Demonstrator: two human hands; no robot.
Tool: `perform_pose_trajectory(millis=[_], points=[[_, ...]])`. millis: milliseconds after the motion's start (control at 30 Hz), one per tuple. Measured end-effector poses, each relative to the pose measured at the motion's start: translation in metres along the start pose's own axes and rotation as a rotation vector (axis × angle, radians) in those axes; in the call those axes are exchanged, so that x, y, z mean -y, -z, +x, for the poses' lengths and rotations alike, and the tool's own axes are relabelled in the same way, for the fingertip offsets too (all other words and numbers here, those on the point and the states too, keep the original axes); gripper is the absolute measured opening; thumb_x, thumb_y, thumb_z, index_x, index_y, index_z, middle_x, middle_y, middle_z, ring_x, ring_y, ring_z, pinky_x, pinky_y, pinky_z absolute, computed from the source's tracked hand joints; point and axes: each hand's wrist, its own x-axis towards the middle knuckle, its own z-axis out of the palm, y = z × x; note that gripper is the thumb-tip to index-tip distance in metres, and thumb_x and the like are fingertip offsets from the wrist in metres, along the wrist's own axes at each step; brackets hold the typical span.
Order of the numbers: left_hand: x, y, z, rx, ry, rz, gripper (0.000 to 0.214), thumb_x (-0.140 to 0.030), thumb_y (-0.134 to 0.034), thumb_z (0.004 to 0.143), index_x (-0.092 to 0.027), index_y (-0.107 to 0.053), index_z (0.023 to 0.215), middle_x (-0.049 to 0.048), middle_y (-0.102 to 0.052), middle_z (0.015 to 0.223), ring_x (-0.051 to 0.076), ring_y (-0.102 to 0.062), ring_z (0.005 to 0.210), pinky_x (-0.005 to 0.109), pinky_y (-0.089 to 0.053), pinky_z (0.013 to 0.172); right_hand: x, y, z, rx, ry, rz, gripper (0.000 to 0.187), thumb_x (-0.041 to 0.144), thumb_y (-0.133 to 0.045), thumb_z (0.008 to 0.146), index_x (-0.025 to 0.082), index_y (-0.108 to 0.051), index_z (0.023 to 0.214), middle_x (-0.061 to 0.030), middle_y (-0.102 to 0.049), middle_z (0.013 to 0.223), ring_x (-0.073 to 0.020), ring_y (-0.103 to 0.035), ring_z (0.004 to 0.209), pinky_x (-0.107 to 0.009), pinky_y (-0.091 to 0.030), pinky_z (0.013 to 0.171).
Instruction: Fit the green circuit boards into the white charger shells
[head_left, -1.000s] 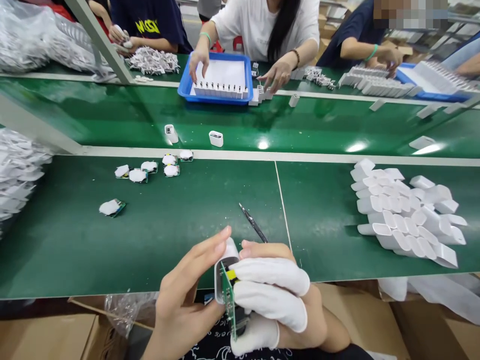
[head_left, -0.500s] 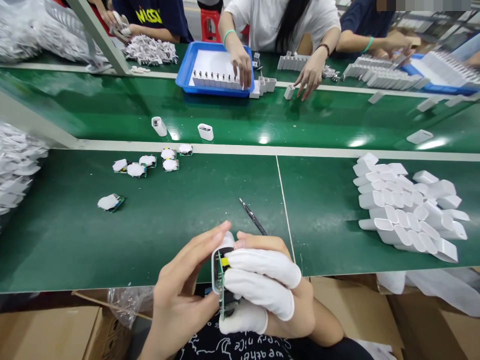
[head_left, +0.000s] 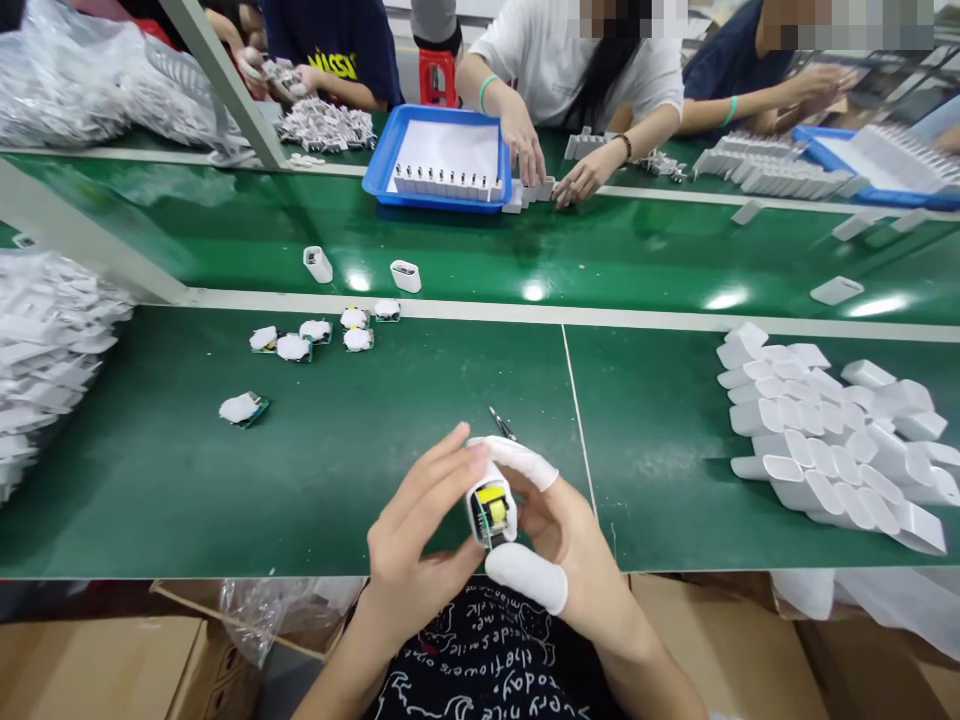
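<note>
Between my two hands is a white plastic charger casing (head_left: 512, 512), its open end turned toward me. A circuit board (head_left: 493, 508) with a yellow-wrapped part sits inside it, visible at the opening. My left hand (head_left: 424, 525) grips the casing from the left, fingers over the top and thumb low. My right hand (head_left: 581, 545), wearing white finger covers, closes on it from the right, with index finger above and thumb below. Just beyond my hands a dark, slim pointed tool (head_left: 502, 424) lies on the bench, partly hidden by my fingers.
Several circuit boards with white tops (head_left: 294, 347) lie at left, one board (head_left: 241, 408) nearer me. Empty white casings (head_left: 817, 430) are massed at right. Two filled casings (head_left: 318, 264) stand on the green strip beyond. Across it, co-workers handle parts near a blue tray (head_left: 379, 190).
The circuit board has gone from mostly outside the casing to well inside it. My right fingers have shifted from the board to the casing. A co-worker's hands have moved together beside the tray.
</note>
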Motion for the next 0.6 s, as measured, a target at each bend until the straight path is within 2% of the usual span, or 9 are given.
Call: perform_pose_trajectory(millis=[100,167,233,333,400,467,600], points=[[0.002,-0.007,0.0,-0.03,-0.107,0.078,0.056,-0.006,-0.069,0.078,-0.022,-0.055,0.13,0.0074,-0.069,0.117,0.026,-0.064,0.116,0.043,-0.059,0.093,-0.003,-0.002,0.004,-0.046,-0.033,0.099,0.046,0.039,-0.071,0.082,0.024,-0.055,0.123,-0.0077,-0.069,0.111,-0.0191,-0.071,0.093,-0.03,-0.062,0.077],[0.0,-0.01,-0.001,-0.071,-0.078,0.108,0.056,-0.005,-0.069,0.076,-0.021,-0.056,0.128,0.007,-0.068,0.115,0.024,-0.065,0.113,0.041,-0.059,0.093,-0.008,-0.003,0.004,-0.084,-0.013,0.075,0.042,0.034,-0.068,0.085,0.025,-0.055,0.124,-0.0064,-0.071,0.106,-0.0186,-0.072,0.089,-0.03,-0.063,0.073],[-0.003,-0.013,-0.003,-0.124,0.005,0.127,0.055,-0.006,-0.07,0.076,-0.022,-0.056,0.127,0.006,-0.067,0.116,0.023,-0.064,0.112,0.04,-0.058,0.093,-0.015,-0.004,0.001,-0.139,0.054,-0.056,0.047,0.029,-0.065,0.087,0.027,-0.052,0.131,-0.0087,-0.068,0.118,-0.0216,-0.07,0.102,-0.034,-0.063,0.08],[-0.004,-0.016,-0.005,-0.212,0.069,0.175,0.054,-0.008,-0.072,0.075,-0.024,-0.057,0.125,0.0045,-0.067,0.111,0.022,-0.064,0.106,0.038,-0.058,0.088,-0.023,-0.005,-0.006,-0.217,0.248,-0.391,0.056,0.027,-0.066,0.087,0.028,-0.047,0.14,-0.0121,-0.059,0.137,-0.0275,-0.062,0.119,-0.045,-0.057,0.096],[-0.004,-0.018,-0.006,-0.255,0.05,0.199,0.054,-0.009,-0.073,0.074,-0.023,-0.057,0.124,0.0043,-0.066,0.108,0.022,-0.064,0.104,0.038,-0.057,0.087,-0.026,-0.007,-0.01,-0.258,0.39,-0.589,0.058,0.024,-0.066,0.087,0.027,-0.047,0.141,-0.0121,-0.061,0.134,-0.0289,-0.064,0.117,-0.047,-0.058,0.095],[-0.004,-0.021,-0.007,-0.292,0.026,0.212,0.052,-0.009,-0.071,0.075,-0.022,-0.056,0.123,0.0045,-0.064,0.106,0.022,-0.062,0.103,0.039,-0.056,0.086,-0.027,-0.009,-0.012,-0.29,0.487,-0.711,0.057,0.018,-0.063,0.088,0.026,-0.046,0.143,-0.0117,-0.066,0.127,-0.0281,-0.067,0.113,-0.044,-0.062,0.09],[-0.005,-0.024,-0.009,-0.331,0.008,0.27,0.051,-0.006,-0.07,0.075,-0.02,-0.056,0.122,0.0057,-0.062,0.105,0.022,-0.059,0.103,0.038,-0.055,0.085,-0.024,-0.012,-0.009,-0.27,0.512,-0.753,0.052,0.013,-0.057,0.09,0.024,-0.049,0.14,-0.0132,-0.068,0.122,-0.0261,-0.067,0.112,-0.04,-0.063,0.087]])
